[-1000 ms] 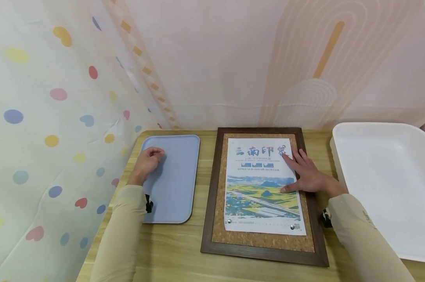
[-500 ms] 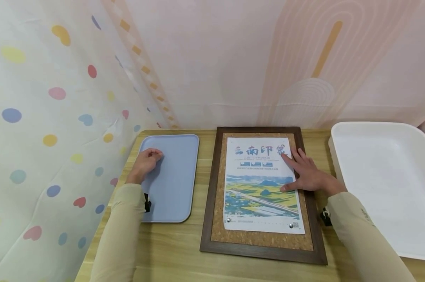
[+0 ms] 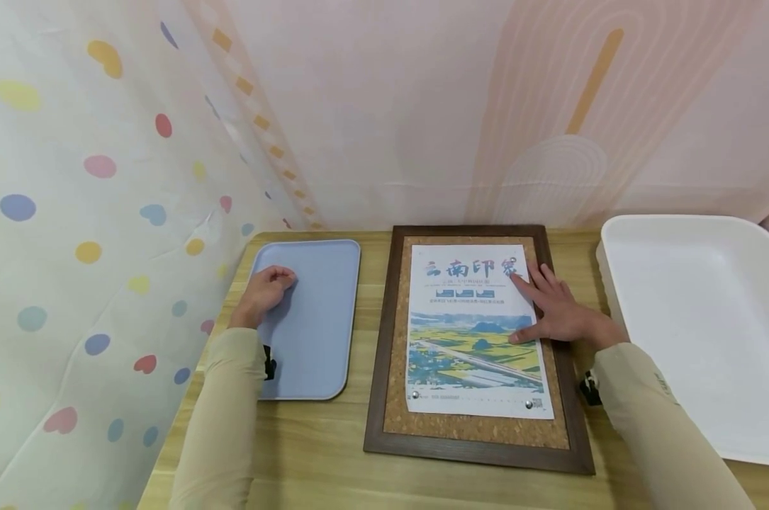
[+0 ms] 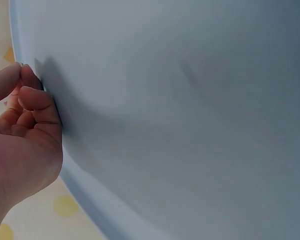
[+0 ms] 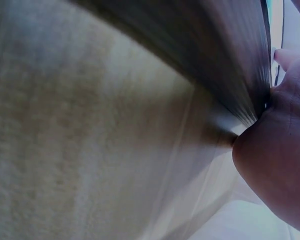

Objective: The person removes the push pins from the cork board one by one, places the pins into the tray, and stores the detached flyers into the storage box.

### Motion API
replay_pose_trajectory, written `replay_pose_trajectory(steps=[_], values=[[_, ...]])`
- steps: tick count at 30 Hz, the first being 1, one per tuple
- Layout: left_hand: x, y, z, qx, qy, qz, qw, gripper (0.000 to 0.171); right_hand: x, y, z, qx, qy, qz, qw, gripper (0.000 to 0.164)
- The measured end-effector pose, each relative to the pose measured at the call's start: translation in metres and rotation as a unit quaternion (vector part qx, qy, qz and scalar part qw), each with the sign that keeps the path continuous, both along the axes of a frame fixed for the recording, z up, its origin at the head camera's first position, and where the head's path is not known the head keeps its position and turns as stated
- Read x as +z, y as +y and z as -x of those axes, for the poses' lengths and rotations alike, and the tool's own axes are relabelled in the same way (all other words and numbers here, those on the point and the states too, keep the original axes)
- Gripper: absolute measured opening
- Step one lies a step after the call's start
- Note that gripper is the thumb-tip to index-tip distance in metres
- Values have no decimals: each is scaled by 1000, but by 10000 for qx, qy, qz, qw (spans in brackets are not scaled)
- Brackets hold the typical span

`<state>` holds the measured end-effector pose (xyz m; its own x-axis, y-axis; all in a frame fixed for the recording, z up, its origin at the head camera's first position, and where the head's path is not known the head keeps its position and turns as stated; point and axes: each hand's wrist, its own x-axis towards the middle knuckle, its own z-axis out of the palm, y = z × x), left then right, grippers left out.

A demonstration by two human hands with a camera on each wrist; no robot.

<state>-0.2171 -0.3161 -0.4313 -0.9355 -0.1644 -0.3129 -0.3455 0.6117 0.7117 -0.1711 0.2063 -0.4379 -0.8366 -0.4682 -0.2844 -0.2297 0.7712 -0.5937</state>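
My left hand [image 3: 266, 296] is over the left part of the blue tray [image 3: 317, 319], its side close to the surface. In the left wrist view its thumb and forefinger pinch a tiny shiny thing [image 4: 22, 64], mostly hidden by the fingertips. My right hand [image 3: 559, 312] lies with spread fingers across the right side of a framed cork board [image 3: 473, 425], touching the printed poster [image 3: 473, 354]. Silver round-headed pins sit at the poster's lower left [image 3: 416, 394], lower right [image 3: 529, 404] and upper right, the last just above the forefinger. No pin shows at its upper left.
A large white tub [image 3: 703, 319] stands to the right, behind my right forearm. Wood-grain table [image 3: 307, 453] shows between the tray and the board and along the front. Patterned cloth walls [image 3: 390, 106] rise directly behind and at the left.
The view shifts slightly with the head. Both hands keep their places, the left over the tray and the right on the poster.
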Motion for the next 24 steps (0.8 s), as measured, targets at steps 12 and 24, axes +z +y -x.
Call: replay_pose_trajectory(steps=[12,24], values=[[1,2,0,76,-33,-155,9998,28,-1,2,0,-19,35,93,9999,120],[-6,-1,2,-13,119,9,9999,27,-2,0,0,-51,27,63,10000,121]])
